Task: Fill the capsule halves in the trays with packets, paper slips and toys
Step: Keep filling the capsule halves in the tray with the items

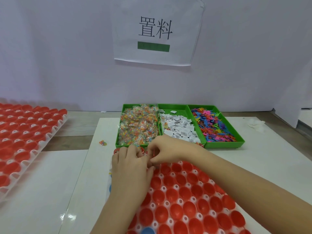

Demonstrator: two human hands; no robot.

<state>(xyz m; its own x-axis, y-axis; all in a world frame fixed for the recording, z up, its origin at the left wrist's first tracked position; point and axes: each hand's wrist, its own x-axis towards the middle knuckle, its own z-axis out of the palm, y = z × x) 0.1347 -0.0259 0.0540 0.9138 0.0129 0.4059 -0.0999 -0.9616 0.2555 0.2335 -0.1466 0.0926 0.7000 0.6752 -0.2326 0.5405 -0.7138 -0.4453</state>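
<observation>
Three green bins (pixel 224 145) are sitting side by side near the wall, holding packets (pixel 138 125), paper slips (pixel 179 130) and toys (pixel 215 126), left to right. The left hand (pixel 130 166) and right hand (pixel 166 149) are meeting over the near tray's (pixel 166 202) far-left corner, fingers curling inward; whether they are pinching anything, I cannot tell. Red capsule halves (pixel 190 206) are filling it and a second tray (pixel 49 134), well apart at left on the white bench (pixel 50 191).
</observation>
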